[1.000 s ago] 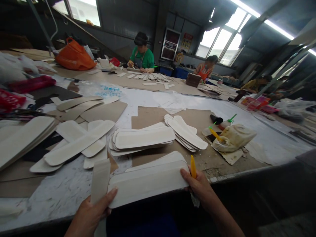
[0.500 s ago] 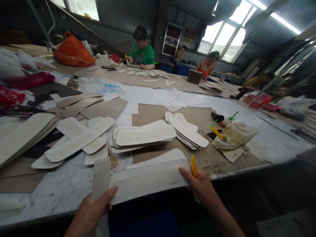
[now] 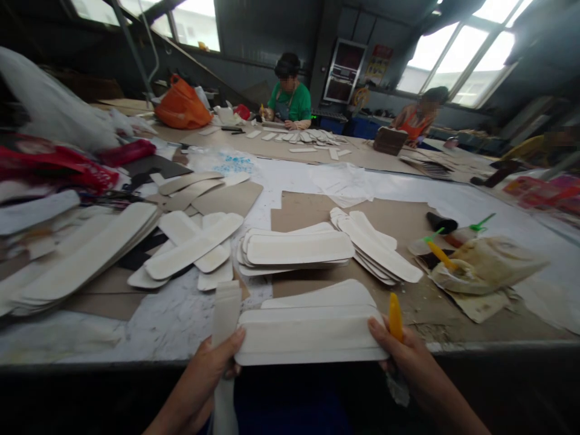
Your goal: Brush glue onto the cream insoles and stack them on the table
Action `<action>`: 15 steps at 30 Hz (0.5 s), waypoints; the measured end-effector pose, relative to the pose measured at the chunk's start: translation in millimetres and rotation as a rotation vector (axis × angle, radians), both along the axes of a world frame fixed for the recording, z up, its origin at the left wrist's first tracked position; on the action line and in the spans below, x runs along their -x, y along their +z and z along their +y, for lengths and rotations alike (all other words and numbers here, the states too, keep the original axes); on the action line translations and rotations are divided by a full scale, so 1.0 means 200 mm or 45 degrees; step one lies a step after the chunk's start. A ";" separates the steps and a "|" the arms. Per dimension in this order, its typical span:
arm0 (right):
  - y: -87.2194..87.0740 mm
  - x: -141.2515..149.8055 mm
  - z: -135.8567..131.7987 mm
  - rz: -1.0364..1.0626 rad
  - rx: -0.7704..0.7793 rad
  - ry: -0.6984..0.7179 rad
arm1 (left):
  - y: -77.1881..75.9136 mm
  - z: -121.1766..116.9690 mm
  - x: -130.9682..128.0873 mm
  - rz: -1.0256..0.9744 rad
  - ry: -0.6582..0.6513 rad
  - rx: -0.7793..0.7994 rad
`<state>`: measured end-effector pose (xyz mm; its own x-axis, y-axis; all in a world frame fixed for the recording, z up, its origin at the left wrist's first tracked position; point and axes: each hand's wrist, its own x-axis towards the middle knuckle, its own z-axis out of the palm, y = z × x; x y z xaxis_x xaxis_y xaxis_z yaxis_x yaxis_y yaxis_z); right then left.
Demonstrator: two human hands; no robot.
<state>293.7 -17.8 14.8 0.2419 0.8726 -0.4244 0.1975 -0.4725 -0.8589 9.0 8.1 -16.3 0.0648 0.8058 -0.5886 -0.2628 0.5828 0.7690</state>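
Observation:
A long pale panel (image 3: 312,335) with a raised rim is stretched level between my hands at the table's front edge. My left hand (image 3: 203,374) pinches its left end, thumb on top. Also in that hand is a bundle of narrow off-white strips (image 3: 225,311), standing upright. My right hand (image 3: 410,356) grips the panel's right end. A yellow handle (image 3: 395,317) sticks up from the same hand; the tool's working end is hidden, and a whitish scrap hangs below. Just behind the held panel lies another white panel (image 3: 326,293), partly covered.
Stacked white panels (image 3: 299,248) lie ahead, with a second stack (image 3: 380,244) beside them. More panels (image 3: 194,248) are crossed at left. A stained bag (image 3: 489,266) with a yellow-handled tool sits right. Co-workers (image 3: 290,99) work across the table.
The panel has gone from tilted up at its right end to nearly level. My view has turned left, so the table's contents appear farther right. Both hands keep their hold.

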 end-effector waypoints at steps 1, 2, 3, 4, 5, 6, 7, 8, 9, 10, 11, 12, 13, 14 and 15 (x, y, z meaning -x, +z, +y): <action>-0.01 -0.01 0.00 -0.041 0.017 -0.023 | 0.01 0.00 0.00 -0.034 -0.026 -0.014; -0.02 -0.01 0.00 -0.080 0.033 -0.051 | 0.01 0.00 0.00 -0.050 -0.011 -0.045; -0.04 -0.02 0.00 -0.115 0.040 -0.082 | 0.02 0.00 0.00 -0.060 -0.004 -0.063; -0.05 -0.02 0.00 -0.135 0.038 -0.113 | 0.03 0.00 0.00 -0.065 0.012 -0.084; -0.05 -0.02 0.01 -0.146 0.034 -0.138 | 0.04 0.00 0.00 -0.066 0.019 -0.099; -0.06 -0.01 0.01 -0.154 0.030 -0.158 | 0.04 0.00 0.00 -0.067 0.017 -0.110; -0.06 -0.01 0.01 -0.156 0.033 -0.168 | 0.05 0.00 0.00 -0.069 0.006 -0.118; -0.06 0.00 0.01 -0.155 0.033 -0.176 | 0.06 0.00 0.01 -0.072 -0.008 -0.125; -0.06 0.00 0.01 -0.161 0.039 -0.182 | 0.06 0.00 0.01 -0.069 -0.021 -0.135; -0.05 0.01 0.00 -0.174 0.050 -0.185 | 0.06 0.00 0.01 -0.060 -0.030 -0.146; -0.05 0.01 0.00 -0.189 0.060 -0.184 | 0.06 -0.01 0.02 -0.050 -0.036 -0.156; -0.05 0.01 0.00 -0.204 0.068 -0.179 | 0.06 -0.01 0.02 -0.034 -0.040 -0.164; -0.05 0.01 0.00 -0.220 0.077 -0.169 | 0.06 -0.01 0.02 -0.017 -0.038 -0.170; -0.05 0.01 0.00 -0.234 0.085 -0.154 | 0.06 -0.01 0.02 -0.002 -0.032 -0.174; -0.06 0.01 0.00 -0.244 0.088 -0.137 | 0.06 -0.01 0.02 0.007 -0.024 -0.174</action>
